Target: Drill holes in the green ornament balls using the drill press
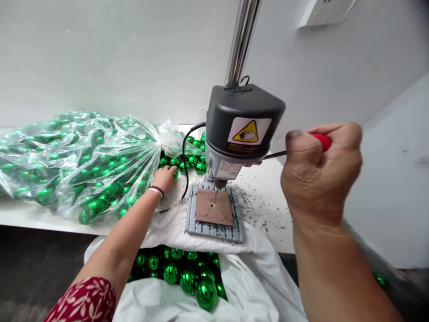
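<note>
The red-tipped feed lever [323, 141] of the grey bench drill press [243, 123] is gripped by the right hand [320, 172], fingers wrapped fully closed around it, thumb pressed on top; only the red end is seen poking out past the knuckles. The thin black lever rod [275, 154] is seen running from the fist back to the drill head. The drill bit [215, 193] is held just above a brown square backing plate [214, 207], which is laid on the ribbed grey drill table [214, 230]. A small hole is seen in the plate's middle.

Over on the other side, the left hand [164, 179] is stretched out to the loose shiny green plastic balls [192, 161] spilled on the white bench [268, 210] at the mouth of a clear plastic bag [77, 165] stuffed with the same balls. The fingers are curled among them; a ball may be touched at the fingertips, but whether one is actually held cannot be told from here. A bracelet [156, 190] is worn on that wrist, and a red patterned sleeve [83, 302] is seen lower down.

Dark drilling swarf [254, 205] is scattered across the bench right of the drill table. Below the bench edge, a white sack [254, 286] is seen open, with more green balls [187, 277] piled inside. A black cable [185, 161] is looped down beside the drill.
</note>
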A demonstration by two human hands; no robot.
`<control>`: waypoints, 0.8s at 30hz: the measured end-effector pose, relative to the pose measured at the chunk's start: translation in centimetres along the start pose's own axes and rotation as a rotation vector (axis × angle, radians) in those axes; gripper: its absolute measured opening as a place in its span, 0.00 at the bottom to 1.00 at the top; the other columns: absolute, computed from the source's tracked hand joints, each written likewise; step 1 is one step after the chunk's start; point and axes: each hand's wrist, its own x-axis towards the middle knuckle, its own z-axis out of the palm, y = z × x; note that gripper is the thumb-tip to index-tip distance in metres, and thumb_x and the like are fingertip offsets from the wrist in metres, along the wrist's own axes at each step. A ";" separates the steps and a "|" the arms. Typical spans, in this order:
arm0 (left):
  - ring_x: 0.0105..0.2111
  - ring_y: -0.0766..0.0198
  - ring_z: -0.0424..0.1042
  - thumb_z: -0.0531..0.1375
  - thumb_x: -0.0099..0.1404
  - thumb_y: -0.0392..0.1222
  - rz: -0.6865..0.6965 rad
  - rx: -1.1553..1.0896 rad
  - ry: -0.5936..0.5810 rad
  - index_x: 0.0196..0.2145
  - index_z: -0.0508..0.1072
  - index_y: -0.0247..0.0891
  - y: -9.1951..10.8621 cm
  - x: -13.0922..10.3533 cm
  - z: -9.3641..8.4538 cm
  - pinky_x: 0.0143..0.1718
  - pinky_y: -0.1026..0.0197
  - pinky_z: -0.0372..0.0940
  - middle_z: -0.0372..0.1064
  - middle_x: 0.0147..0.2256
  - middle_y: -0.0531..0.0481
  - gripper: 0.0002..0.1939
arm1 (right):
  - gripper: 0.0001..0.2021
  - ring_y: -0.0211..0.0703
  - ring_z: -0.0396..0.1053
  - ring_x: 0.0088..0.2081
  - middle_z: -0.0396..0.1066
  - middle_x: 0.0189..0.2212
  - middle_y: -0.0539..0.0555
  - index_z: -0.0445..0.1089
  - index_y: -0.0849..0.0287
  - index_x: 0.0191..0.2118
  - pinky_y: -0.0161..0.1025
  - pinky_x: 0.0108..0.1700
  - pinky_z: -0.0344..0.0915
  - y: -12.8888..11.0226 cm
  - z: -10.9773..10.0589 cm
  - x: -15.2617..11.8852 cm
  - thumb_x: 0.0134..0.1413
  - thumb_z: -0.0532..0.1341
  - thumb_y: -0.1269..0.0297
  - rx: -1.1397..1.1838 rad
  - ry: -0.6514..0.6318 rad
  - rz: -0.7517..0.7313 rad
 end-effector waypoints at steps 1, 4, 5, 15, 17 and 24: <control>0.52 0.47 0.70 0.61 0.60 0.38 0.014 -0.113 0.017 0.57 0.69 0.37 0.1 -0.8 -0.2 0.53 0.50 0.63 0.70 0.52 0.37 0.26 | 0.12 0.28 0.58 0.28 0.60 0.27 0.47 0.60 0.60 0.33 0.32 0.33 0.58 -0.1 0.0 -0.1 0.54 0.55 0.56 0.007 0.002 -0.001; 0.38 0.58 0.73 0.64 0.58 0.47 -0.076 -0.749 0.039 0.55 0.66 0.36 0.4 -3.8 -0.9 0.39 0.58 0.66 0.73 0.41 0.44 0.28 | 0.12 0.27 0.57 0.28 0.62 0.28 0.47 0.60 0.61 0.33 0.32 0.33 0.57 -0.2 -0.1 -0.3 0.55 0.56 0.56 0.034 0.007 -0.015; 0.33 0.61 0.73 0.63 0.59 0.49 -0.109 -1.009 -0.006 0.53 0.65 0.38 0.5 -5.0 -0.9 0.33 0.61 0.65 0.73 0.38 0.47 0.27 | 0.11 0.27 0.57 0.28 0.62 0.28 0.47 0.60 0.61 0.33 0.32 0.33 0.57 -0.2 -0.1 -0.5 0.55 0.56 0.56 0.042 0.009 -0.017; 0.26 0.67 0.73 0.68 0.59 0.52 -0.271 -1.948 -0.464 0.41 0.69 0.35 3.2 -9.9 1.2 0.22 0.69 0.62 0.74 0.34 0.48 0.20 | 0.09 0.29 0.56 0.29 0.59 0.28 0.47 0.59 0.60 0.35 0.32 0.34 0.58 0.0 0.0 -0.9 0.57 0.58 0.61 0.095 -0.006 -0.012; 0.27 0.65 0.75 0.68 0.59 0.48 -0.304 -1.921 -0.475 0.41 0.69 0.35 3.9 -10.0 1.5 0.23 0.68 0.64 0.73 0.31 0.49 0.19 | 0.09 0.29 0.55 0.29 0.58 0.28 0.47 0.59 0.60 0.34 0.32 0.33 0.57 0.0 0.0 -1.0 0.58 0.58 0.60 0.114 -0.015 -0.010; 0.31 0.63 0.78 0.71 0.54 0.40 -0.294 -1.762 -0.510 0.45 0.67 0.39 5.0 -10.8 1.2 0.26 0.68 0.67 0.74 0.34 0.51 0.23 | 0.10 0.30 0.56 0.30 0.59 0.29 0.48 0.58 0.59 0.33 0.33 0.33 0.59 0.1 0.0 -0.9 0.58 0.58 0.58 0.122 -0.023 0.005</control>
